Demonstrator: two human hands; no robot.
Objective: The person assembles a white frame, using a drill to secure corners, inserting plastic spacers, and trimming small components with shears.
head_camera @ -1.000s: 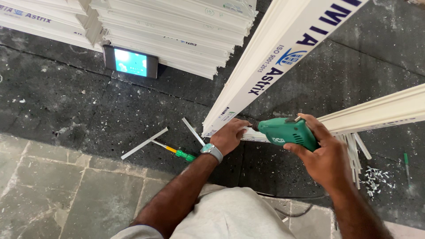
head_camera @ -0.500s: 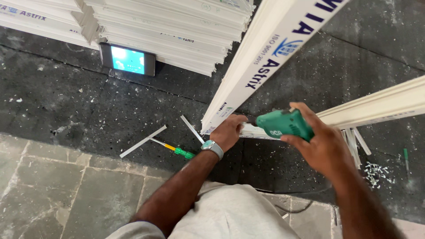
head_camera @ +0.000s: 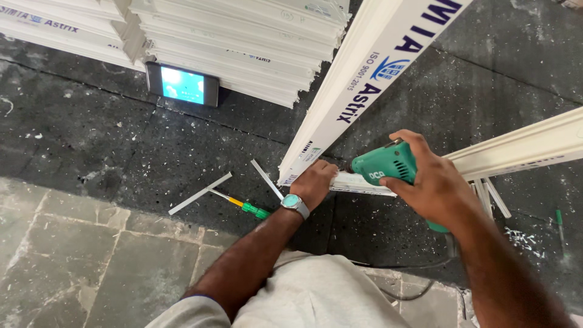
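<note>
Left hand [head_camera: 314, 183] flat, right hand [head_camera: 434, 182] gripping

A small rectangular screen [head_camera: 182, 84] is glowing blue, leaning far left against stacked white profiles [head_camera: 243, 42], perhaps blue-labelled.

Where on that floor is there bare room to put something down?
Bare dark floor lies between the phone and the grey paving. It is crowded around the left hand and the green drill in the right hand: white profiles, strips, screwdriver.

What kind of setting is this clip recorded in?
Likely a workshop floor for plastic window or door frames: stacked white profiles along the back, a green power drill in the right hand, white shavings on the dark floor.
</note>
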